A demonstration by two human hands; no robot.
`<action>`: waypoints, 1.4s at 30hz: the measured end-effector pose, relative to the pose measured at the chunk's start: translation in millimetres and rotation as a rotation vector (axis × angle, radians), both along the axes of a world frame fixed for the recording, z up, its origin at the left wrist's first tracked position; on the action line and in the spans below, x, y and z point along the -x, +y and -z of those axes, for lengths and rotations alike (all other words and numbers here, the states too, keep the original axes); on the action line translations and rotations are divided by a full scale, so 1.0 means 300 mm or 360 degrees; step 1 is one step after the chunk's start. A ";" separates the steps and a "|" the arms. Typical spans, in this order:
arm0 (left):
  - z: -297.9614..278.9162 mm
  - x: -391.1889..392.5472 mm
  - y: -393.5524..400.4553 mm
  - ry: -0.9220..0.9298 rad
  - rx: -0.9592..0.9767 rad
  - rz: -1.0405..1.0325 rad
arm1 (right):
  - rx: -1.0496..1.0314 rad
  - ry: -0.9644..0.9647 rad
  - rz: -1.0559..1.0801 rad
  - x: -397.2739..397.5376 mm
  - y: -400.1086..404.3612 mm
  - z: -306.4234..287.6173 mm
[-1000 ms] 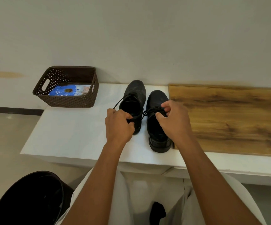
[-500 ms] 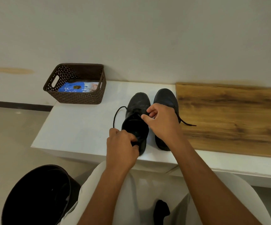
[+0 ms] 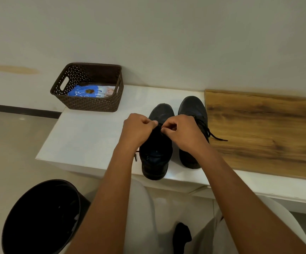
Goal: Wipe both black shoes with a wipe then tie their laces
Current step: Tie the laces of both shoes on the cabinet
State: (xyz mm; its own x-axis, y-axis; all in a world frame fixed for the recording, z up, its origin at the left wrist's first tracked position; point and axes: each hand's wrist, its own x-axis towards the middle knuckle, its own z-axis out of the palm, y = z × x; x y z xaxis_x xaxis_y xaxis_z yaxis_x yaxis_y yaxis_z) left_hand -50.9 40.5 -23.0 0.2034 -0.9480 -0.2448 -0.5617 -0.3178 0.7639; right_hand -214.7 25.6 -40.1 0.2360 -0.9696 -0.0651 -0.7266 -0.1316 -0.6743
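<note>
Two black shoes stand side by side on the white table (image 3: 86, 136), toes toward the wall. The left shoe (image 3: 156, 154) sits with its heel at the table's front edge. Both my hands hover over its tongue: my left hand (image 3: 137, 130) and my right hand (image 3: 181, 131) each pinch a black lace there, knuckles almost touching. A lace end hangs down by my left wrist. The right shoe (image 3: 193, 109) stands just beyond my right hand, its laces (image 3: 212, 133) lying loose onto the wooden board (image 3: 269, 132).
A brown perforated basket (image 3: 91, 105) with a blue wipes pack (image 3: 86, 91) stands at the table's back left corner. A black bin (image 3: 40, 217) sits on the floor at lower left. The wall runs right behind the table.
The left shoe has been pulled toward the table's front edge. My left hand rose from the heel to the tongue, and both hands now pinch its laces together.
</note>
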 end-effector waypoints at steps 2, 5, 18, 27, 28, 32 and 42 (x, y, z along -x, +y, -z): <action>0.021 0.013 -0.034 0.0017 -0.0017 -0.0018 | -0.0013 -0.0031 0.0030 0.001 0.002 0.007; 0.047 0.017 -0.043 -0.0054 -0.0005 -0.0058 | -0.0021 0.0003 0.0001 -0.001 0.002 0.005; -0.003 -0.079 -0.055 0.1400 -0.0144 -0.0383 | -0.0472 -0.0862 0.0426 0.047 -0.057 -0.037; 0.004 -0.245 -0.075 0.1620 0.0281 -0.1097 | -0.0339 -0.1175 0.1088 0.260 -0.048 -0.097; 0.014 -0.251 -0.076 0.1539 0.0250 -0.1125 | -0.0305 -0.1031 0.1114 0.272 -0.047 -0.092; 0.079 -0.233 -0.066 0.1083 -0.0161 -0.0880 | -0.0142 -0.0208 0.1094 0.281 -0.044 -0.058; 0.063 -0.081 -0.014 -0.0051 -0.0076 0.0264 | 0.0112 0.0539 -0.0103 0.031 0.019 -0.018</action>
